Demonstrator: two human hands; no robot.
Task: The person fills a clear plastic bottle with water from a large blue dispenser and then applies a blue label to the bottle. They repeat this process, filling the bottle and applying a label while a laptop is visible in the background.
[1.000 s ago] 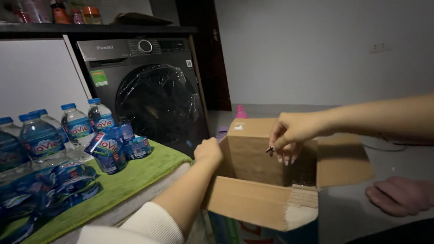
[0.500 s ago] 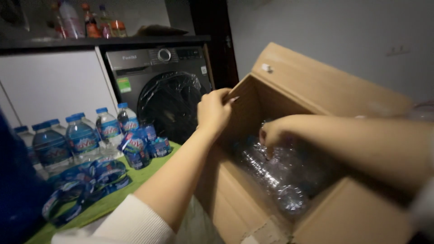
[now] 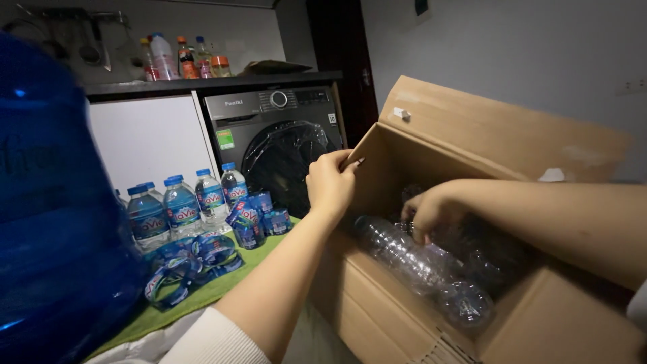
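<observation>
Head view: the left hand (image 3: pixel 330 183) pinches the near corner edge of an open cardboard box (image 3: pixel 472 135), its grip closed on the cardboard. The right hand (image 3: pixel 431 210) reaches down inside the box, fingers curled onto empty clear plastic bottles (image 3: pixel 404 253) lying just below it; whether its grip is clamped cannot be told. Left of the left hand, full water bottles (image 3: pixel 182 209) stand on a green cloth (image 3: pixel 202 293).

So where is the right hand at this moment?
In the head view, the right hand is right of centre, reaching into the open cardboard box, fingers on the empty clear plastic bottles; the left hand grips the box's left edge.
</observation>
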